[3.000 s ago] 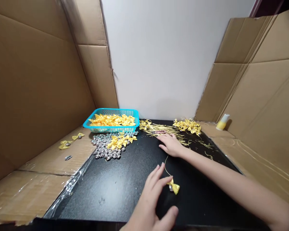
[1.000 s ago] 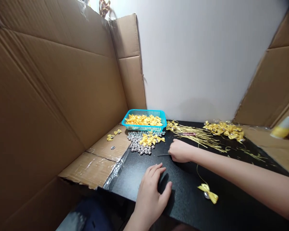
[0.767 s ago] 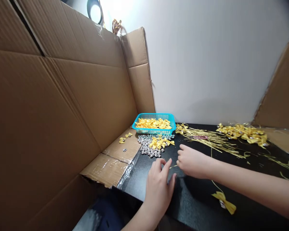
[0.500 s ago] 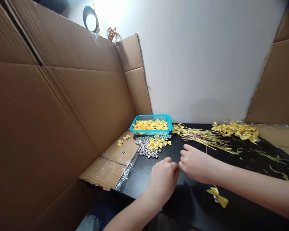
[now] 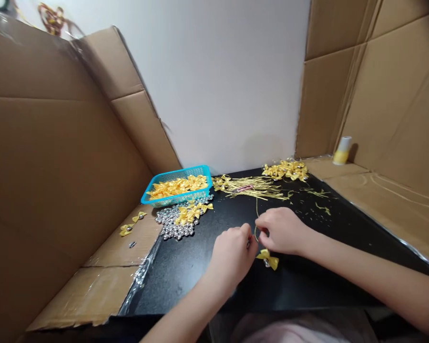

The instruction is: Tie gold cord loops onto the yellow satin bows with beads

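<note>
My left hand is closed, thumb and fingers pinched together, with a small silvery piece partly showing between them. Close beside it, my right hand pinches a thin gold cord, which stands up above the fingers and curves down between the hands. Just below the fingertips, a yellow ribbon bow with a silver bead lies on the black table. To the left of the hands spreads a pile of silver beads, with several yellow bows on top.
A blue basket of yellow bows stands behind the beads. Cut gold cords lie at the back with a pinkish tool. Finished-looking bows are heaped at the back right. Cardboard walls flank the table; a yellow-white cone stands right.
The view has swung to the right. The hands are slightly apart, and a gold cord now shows at my right hand. The bow on the table appears closer to the fingers.
</note>
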`<state>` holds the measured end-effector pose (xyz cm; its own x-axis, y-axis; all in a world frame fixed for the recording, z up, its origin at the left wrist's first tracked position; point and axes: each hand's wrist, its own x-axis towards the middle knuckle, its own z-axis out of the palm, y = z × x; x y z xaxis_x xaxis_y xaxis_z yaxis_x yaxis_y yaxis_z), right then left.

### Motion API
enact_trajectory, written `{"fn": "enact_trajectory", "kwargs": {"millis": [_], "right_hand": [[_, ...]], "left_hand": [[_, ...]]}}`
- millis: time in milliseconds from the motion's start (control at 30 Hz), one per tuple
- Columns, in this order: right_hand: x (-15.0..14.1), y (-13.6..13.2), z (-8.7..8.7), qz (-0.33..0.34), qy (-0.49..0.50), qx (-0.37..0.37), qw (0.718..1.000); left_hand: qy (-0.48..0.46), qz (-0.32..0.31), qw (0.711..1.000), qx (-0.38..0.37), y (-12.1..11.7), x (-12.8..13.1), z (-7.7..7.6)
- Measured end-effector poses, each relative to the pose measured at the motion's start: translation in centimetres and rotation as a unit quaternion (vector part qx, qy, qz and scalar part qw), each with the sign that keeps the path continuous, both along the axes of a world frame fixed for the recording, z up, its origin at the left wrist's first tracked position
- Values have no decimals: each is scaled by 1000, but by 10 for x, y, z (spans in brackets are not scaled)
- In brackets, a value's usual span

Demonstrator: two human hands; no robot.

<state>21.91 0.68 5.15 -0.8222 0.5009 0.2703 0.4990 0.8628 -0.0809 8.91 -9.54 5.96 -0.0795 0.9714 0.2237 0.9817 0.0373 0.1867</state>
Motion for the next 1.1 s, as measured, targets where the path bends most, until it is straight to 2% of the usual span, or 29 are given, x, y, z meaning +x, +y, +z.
{"fn": "enact_trajectory", "kwargs": {"millis": [167, 333, 433, 567, 633, 733, 800, 933, 1100], "right_hand": [[-3, 8, 9, -69, -9, -46, 996], [-1, 14, 4, -96, 1, -84, 992], [2, 17, -1, -105, 10, -114, 988], [6, 22, -6, -108, 28, -154, 982], [7, 23, -7, -105, 43, -175, 978], [6, 25, -11, -94, 76, -222, 968], [5, 26, -15, -83, 106, -262, 956], [2, 28, -22, -68, 182, -317, 928], [1, 32, -23, -69, 261, -312, 911]], "left_hand": [[66, -51, 996, 7, 24, 1, 12], [29, -91, 994, 59, 37, -7, 7], [-56, -106, 987, 109, 40, -13, 0], [-210, -107, 960, 153, 44, -19, -10], [-311, -87, 935, 145, 47, -20, -15], [-464, -39, 879, 102, 54, -21, -25], [-501, -25, 861, 87, 58, -22, -31], [-459, -38, 881, 104, 63, -29, -36], [-361, -90, 926, 65, 63, -42, -29]]}}
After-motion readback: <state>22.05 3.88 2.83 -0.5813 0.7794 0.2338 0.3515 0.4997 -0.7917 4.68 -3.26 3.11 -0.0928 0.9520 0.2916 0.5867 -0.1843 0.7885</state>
